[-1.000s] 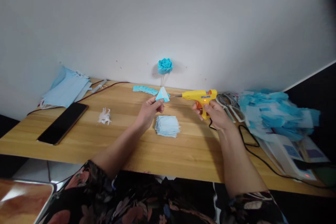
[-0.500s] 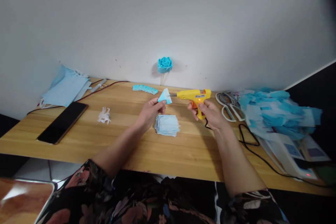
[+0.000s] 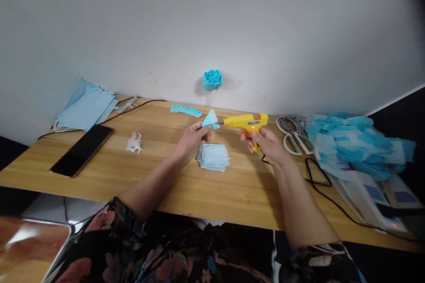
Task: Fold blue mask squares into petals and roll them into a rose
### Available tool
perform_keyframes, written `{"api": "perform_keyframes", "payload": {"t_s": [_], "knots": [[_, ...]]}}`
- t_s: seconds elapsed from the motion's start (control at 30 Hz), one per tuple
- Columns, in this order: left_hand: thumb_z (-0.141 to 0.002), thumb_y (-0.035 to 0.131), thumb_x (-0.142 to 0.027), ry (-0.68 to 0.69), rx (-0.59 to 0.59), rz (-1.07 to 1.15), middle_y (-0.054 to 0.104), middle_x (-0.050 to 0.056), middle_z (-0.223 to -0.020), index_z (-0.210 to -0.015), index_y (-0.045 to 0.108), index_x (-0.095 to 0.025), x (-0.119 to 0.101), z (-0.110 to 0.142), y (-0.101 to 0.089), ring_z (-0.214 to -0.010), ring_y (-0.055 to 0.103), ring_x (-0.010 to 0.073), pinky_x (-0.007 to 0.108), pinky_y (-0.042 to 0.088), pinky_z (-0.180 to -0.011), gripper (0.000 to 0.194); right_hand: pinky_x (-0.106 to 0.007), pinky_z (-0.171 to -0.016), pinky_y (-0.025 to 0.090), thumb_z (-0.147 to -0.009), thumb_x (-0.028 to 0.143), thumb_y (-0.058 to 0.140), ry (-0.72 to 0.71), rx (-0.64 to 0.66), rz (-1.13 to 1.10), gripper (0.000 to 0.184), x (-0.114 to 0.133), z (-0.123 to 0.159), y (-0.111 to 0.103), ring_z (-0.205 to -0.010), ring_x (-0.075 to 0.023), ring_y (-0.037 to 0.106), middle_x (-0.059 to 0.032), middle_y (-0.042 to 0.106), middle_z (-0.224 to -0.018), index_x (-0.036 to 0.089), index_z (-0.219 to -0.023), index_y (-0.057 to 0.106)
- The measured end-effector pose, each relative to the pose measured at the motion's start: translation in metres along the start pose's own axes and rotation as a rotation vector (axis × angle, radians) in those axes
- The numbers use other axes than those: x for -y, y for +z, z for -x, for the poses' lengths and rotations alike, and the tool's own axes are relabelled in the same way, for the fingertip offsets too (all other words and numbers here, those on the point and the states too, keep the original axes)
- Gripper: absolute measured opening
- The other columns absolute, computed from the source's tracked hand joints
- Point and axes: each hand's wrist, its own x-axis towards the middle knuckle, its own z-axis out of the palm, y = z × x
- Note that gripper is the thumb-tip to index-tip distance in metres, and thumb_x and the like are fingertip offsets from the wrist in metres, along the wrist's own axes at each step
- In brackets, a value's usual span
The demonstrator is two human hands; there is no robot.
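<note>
Gap between phone (image 3: 82, 150) and left forearm (image 3: 154, 181), white scraps (image 3: 134, 142) inside; scissors (image 3: 296, 142), black cord (image 3: 335, 203) obstruct right side.

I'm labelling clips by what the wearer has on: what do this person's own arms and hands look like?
Both the left hand and the right hand are bare, with no glove, and I can make out no ring, watch or bracelet. The forearms are uncovered too. The left sleeve and right sleeve are loose and black, printed with flowers in coral and pale tones.

The only view looks forward and down from the head, over both hands (image 3: 232, 139).
</note>
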Motion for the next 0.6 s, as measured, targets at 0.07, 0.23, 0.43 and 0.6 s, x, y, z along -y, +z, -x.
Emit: {"api": "perform_keyframes", "payload": {"t_s": [0.07, 0.23, 0.43, 0.6], "knots": [[-0.076, 0.074, -0.032, -0.006, 0.002, 0.008, 0.055, -0.002, -0.054, -0.065, 0.055, -0.016, 0.0004, -0.0005, 0.0002, -0.053, 0.046, 0.0081, 0.024, 0.036, -0.057, 0.026, -0.023, -0.045, 0.043, -0.077, 0.063, 0.071, -0.009, 0.003, 0.013, 0.045, -0.0011, -0.0008, -0.0003, -0.054, -0.0086, 0.045, -0.0033, 0.064, -0.081, 0.019, -0.083, 0.064], [-0.075, 0.075, -0.031, -0.009, 0.021, 0.02, 0.055, -0.002, -0.055, -0.066, 0.056, -0.015, 0.0005, -0.0003, 0.0, -0.053, 0.047, 0.0078, 0.024, 0.037, -0.057, 0.026, -0.024, -0.045, 0.043, -0.078, 0.064, 0.07, -0.02, 0.0, 0.055, 0.047, -0.001, -0.0015, -0.001, -0.054, -0.0089, 0.046, -0.0034, 0.064, -0.081, 0.018, -0.084, 0.063], [-0.074, 0.076, -0.034, 0.01, 0.021, 0.017, 0.055, -0.002, -0.055, -0.066, 0.056, -0.016, 0.0011, 0.0002, -0.0006, -0.054, 0.047, 0.0079, 0.024, 0.037, -0.057, 0.028, -0.024, -0.046, 0.043, -0.078, 0.062, 0.07, -0.015, -0.017, 0.076, 0.045, -0.0002, -0.0006, -0.0023, -0.054, -0.009, 0.047, -0.0029, 0.062, -0.079, 0.018, -0.084, 0.063], [-0.074, 0.076, -0.034, 0.005, 0.022, 0.003, 0.056, -0.002, -0.056, -0.065, 0.056, -0.016, -0.0006, 0.0009, -0.0003, -0.055, 0.047, 0.008, 0.024, 0.037, -0.058, 0.028, -0.024, -0.047, 0.043, -0.078, 0.064, 0.069, -0.009, -0.02, 0.102, 0.047, -0.0009, -0.0006, -0.0033, -0.053, -0.0087, 0.047, -0.0024, 0.062, -0.079, 0.018, -0.084, 0.063]]}}
